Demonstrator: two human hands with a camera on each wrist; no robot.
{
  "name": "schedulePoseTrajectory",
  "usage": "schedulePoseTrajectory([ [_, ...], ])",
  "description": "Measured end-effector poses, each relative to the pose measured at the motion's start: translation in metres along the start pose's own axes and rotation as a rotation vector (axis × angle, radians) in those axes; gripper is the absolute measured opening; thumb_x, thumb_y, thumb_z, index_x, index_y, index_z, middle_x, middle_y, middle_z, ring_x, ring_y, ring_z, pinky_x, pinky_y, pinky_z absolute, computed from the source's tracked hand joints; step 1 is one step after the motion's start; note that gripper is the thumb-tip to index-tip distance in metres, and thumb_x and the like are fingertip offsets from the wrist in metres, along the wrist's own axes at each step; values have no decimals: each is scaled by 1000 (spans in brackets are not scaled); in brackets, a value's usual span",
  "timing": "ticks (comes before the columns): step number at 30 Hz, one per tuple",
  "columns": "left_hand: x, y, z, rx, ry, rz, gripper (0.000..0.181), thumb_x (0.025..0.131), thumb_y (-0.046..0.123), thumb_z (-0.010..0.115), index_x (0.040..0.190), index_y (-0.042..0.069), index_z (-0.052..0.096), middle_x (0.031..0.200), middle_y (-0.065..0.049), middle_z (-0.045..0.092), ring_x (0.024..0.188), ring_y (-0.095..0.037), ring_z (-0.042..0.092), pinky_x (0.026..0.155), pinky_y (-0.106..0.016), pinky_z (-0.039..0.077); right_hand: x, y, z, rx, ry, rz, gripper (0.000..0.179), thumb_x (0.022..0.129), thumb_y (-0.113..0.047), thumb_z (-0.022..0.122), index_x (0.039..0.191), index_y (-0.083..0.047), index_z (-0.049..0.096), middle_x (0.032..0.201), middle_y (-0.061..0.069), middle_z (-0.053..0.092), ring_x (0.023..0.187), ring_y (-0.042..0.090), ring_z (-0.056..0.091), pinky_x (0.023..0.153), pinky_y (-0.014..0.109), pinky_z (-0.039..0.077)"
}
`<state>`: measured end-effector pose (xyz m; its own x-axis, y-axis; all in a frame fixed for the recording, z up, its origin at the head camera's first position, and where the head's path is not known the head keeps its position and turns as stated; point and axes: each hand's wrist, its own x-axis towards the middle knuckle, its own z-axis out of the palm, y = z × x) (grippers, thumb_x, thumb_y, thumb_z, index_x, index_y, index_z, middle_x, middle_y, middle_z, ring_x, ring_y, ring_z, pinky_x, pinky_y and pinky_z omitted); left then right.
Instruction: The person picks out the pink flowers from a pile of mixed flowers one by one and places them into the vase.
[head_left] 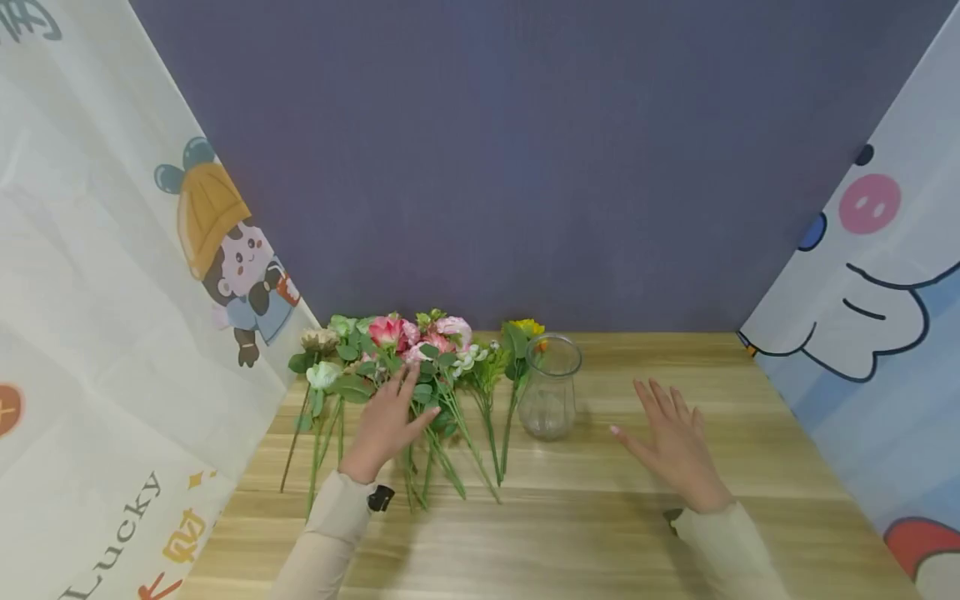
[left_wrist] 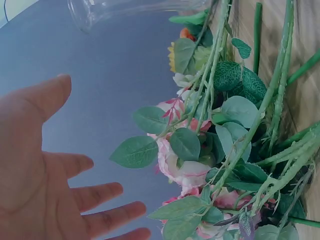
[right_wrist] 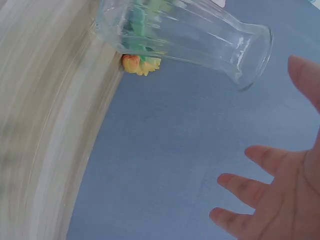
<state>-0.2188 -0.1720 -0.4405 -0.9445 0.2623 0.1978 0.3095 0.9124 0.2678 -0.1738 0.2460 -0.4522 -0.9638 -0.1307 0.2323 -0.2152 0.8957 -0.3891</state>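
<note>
My left hand point(head_left: 386, 425) is spread over the artificial flowers, palm facing them, and holds nothing. In the left wrist view its fingers point(left_wrist: 102, 195) are straight and apart from the pink blooms point(left_wrist: 185, 165) and green leaves. Pink, white and green flowers point(head_left: 390, 333) lie on the table with their stems pointing toward me. A yellow flower point(head_left: 527, 327) lies just left of a clear glass vase point(head_left: 547, 408), which stands upright. To the right of the vase, my right hand point(head_left: 675, 454) hovers with fingers extended and nothing in it; the vase point(right_wrist: 200, 35) also shows in the right wrist view.
A wooden table point(head_left: 570, 533) spans the front. Behind it rises a dark blue-grey panel point(head_left: 510, 167). A white printed sheet point(head_left: 90, 275) borders the left side, and another cartoon-printed sheet point(head_left: 885, 333) the right.
</note>
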Motion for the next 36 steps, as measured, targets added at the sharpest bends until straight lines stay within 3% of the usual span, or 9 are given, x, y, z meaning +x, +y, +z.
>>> schedulePoseTrajectory([
  [8,0,2,-4,-150,-6,-59,81,92,56,48,151,10,16,147,-25,30,129,-46,35,98,-59,37,0,-6,2,96,39,-12,85,87,-47,62,149,-6,22,149,29,23,134,56,13,98,76,6],
  [16,7,5,1,-280,23,-124,76,94,46,53,151,9,18,146,-23,35,124,-44,44,97,-58,39,8,-12,7,230,47,-45,83,89,-41,63,148,-1,21,150,28,21,135,54,13,102,72,8],
  [21,8,4,8,-342,62,-186,72,94,42,55,148,6,25,139,-22,45,117,-41,51,93,-55,43,16,-15,16,350,4,-19,85,90,-42,61,151,-5,14,152,25,18,137,49,14,103,69,15],
  [24,7,2,14,-381,75,-255,68,94,38,56,145,0,31,130,-25,52,93,-37,62,75,-50,51,23,-17,26,441,-44,25,88,91,-45,59,152,-9,7,154,24,11,138,47,11,103,69,16],
  [28,4,-1,22,-394,118,-336,58,93,31,59,134,-7,44,115,-27,61,67,-26,63,54,-36,49,36,-23,40,567,-77,81,91,90,-47,59,152,-11,4,155,22,9,140,45,11,106,66,15],
  [33,5,-3,32,-379,222,-347,44,91,24,62,118,-9,59,94,-24,68,58,-23,63,49,-32,49,56,-32,59,674,-55,131,95,86,-47,64,152,-14,3,156,15,11,141,39,11,108,63,14],
  [36,7,-3,38,-379,244,-355,37,89,19,64,112,-11,62,88,-22,69,60,-25,64,50,-34,51,67,-40,66,736,3,155,99,83,-44,69,153,-17,4,157,13,10,142,37,10,109,63,13],
])
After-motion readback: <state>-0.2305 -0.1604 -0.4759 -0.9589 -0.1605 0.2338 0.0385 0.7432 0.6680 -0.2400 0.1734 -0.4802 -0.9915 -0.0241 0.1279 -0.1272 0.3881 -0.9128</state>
